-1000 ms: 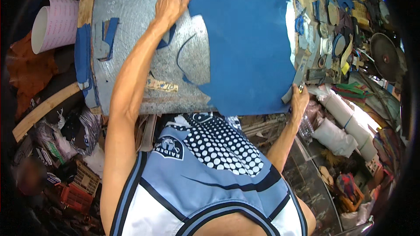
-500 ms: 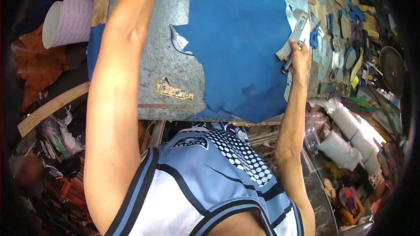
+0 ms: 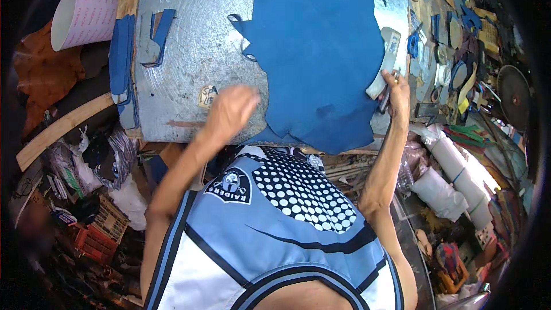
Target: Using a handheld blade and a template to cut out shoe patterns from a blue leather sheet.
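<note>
A large blue sheet of leather lies spread over a scuffed metal-topped table. At its right edge my right hand is closed around a slim dark tool, whose kind I cannot make out. The fingertips touch or nearly touch a curved grey template lying along the leather's edge. My left hand hovers over the table left of the leather, its fingers smeared by motion. Partly behind it lies a small marked pattern piece. Narrow blue offcuts curl from the leather's left edge.
Blue strips hang over the table's left edge, and a grey template with blue scraps lies nearby. Blue-handled scissors and several templates lie at the right. A white roll stands at the far left; wrapped rolls lie lower right.
My left arm has drawn back from the table's far side, bringing the hand into view near the front edge. The right hand and curved template have shifted slightly toward me.
</note>
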{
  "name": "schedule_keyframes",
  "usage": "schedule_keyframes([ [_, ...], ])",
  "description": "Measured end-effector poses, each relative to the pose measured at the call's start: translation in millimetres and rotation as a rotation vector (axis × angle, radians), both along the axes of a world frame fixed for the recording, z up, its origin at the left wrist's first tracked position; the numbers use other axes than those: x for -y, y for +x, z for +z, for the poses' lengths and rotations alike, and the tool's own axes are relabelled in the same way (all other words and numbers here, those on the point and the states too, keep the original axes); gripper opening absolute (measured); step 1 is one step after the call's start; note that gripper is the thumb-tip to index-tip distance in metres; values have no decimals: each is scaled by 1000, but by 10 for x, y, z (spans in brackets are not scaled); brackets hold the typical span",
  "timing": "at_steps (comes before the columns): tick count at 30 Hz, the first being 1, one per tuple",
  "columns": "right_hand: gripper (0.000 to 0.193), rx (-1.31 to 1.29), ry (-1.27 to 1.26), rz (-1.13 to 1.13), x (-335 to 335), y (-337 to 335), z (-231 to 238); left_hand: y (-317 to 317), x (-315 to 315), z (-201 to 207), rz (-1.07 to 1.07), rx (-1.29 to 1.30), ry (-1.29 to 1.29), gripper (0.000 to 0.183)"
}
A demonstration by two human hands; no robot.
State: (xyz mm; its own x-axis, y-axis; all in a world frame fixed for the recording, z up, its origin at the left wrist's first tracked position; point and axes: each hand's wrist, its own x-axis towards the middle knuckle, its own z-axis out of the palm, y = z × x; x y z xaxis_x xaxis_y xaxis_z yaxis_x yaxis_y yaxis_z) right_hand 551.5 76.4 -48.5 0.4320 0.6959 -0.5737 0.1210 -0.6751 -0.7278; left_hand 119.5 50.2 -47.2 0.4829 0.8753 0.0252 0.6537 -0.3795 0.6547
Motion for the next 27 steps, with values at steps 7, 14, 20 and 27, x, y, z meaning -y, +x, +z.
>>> schedule_keyframes([
  [7, 20, -14, -131, 32, 803, 37, 140, 315, 788, 76, 290, 343, -481, 39],
  [14, 22, -96, -167, 63, 1157, 0, 220, 392, 718, 28, 454, 504, -892, 57],
  [20, 19, -132, -218, 111, 1235, 160, 217, 398, 667, 163, 447, 456, -1088, 69],
  [27, 20, -209, -123, 39, 1226, 118, 223, 377, 569, 189, 143, 368, -1370, 57],
])
